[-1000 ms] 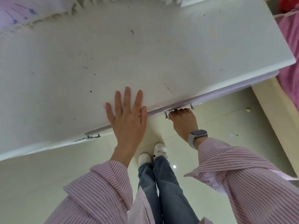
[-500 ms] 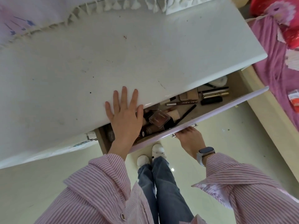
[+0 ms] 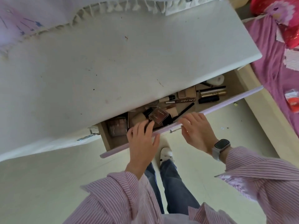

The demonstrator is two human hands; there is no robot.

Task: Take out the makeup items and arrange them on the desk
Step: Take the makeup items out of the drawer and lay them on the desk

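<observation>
The white desk (image 3: 113, 62) has its lilac-fronted drawer (image 3: 229, 100) pulled open. Inside lie a brown compact (image 3: 157, 116), an eyeshadow palette (image 3: 117, 126), a beige compact (image 3: 186, 93), a brown pencil (image 3: 181, 101), gold tubes (image 3: 212, 92), a black tube (image 3: 208, 99), a thin black brush (image 3: 186, 109) and a white object (image 3: 215, 80). My left hand (image 3: 142, 138) reaches over the drawer front, fingertips beside the brown compact, holding nothing. My right hand (image 3: 197, 130) rests at the drawer's front rim with loosely bent fingers, just right of the metal handle (image 3: 175, 130).
A bed with a purple sheet (image 3: 275, 70) stands close on the right. A fringed cloth (image 3: 113, 7) hangs along the desk's back edge. Another drawer handle (image 3: 87, 137) shows to the left. My white shoe (image 3: 166, 153) stands on the cream floor below the drawer.
The drawer went from shut to open. My left hand left the desk top and moved into the drawer. My right hand let go of the handle and rose to the drawer's rim.
</observation>
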